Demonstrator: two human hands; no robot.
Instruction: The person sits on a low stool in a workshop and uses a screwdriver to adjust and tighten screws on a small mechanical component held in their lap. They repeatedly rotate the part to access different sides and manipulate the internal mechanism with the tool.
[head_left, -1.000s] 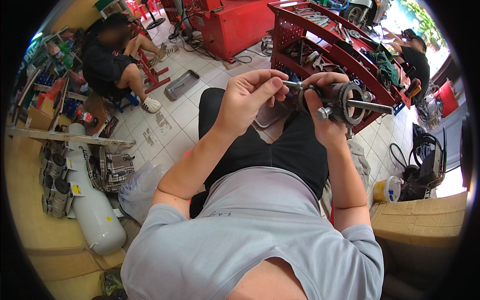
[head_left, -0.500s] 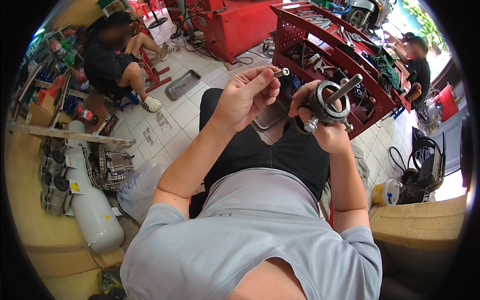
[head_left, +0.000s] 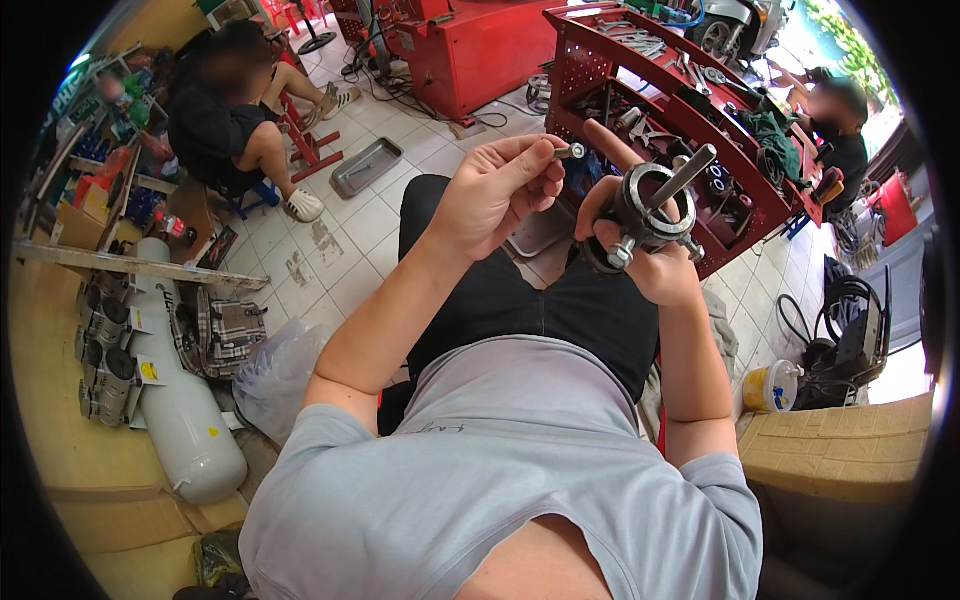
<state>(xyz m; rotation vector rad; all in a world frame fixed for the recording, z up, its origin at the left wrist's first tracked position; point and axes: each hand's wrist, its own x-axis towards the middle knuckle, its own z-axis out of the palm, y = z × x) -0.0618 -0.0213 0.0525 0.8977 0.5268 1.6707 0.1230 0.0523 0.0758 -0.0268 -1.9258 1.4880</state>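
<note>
Between the thumb and fingers of my left hand (head_left: 503,195) is pinched a small metal bolt (head_left: 571,152), its round end facing right. My right hand (head_left: 655,262) grips a dark, ring-shaped metal part (head_left: 632,208) from below and behind. A bright steel rod (head_left: 686,178) stands out of that part, tilted up to the right. Bolt heads (head_left: 621,251) show at its lower side. My right index finger stretches up past the ring. The two hands are apart, above my lap.
Ahead to the right stands a red tool cart (head_left: 740,205) loaded with tools. Metal trays (head_left: 366,168) lie on the tiled floor. One person (head_left: 225,115) sits at the left, another (head_left: 838,130) at the far right. A grey cylinder tank (head_left: 185,430) lies beside me at left.
My right index finger has straightened upward, away from the ring. The small bolt in my left hand has moved slightly right and down. The person at right has leaned lower.
</note>
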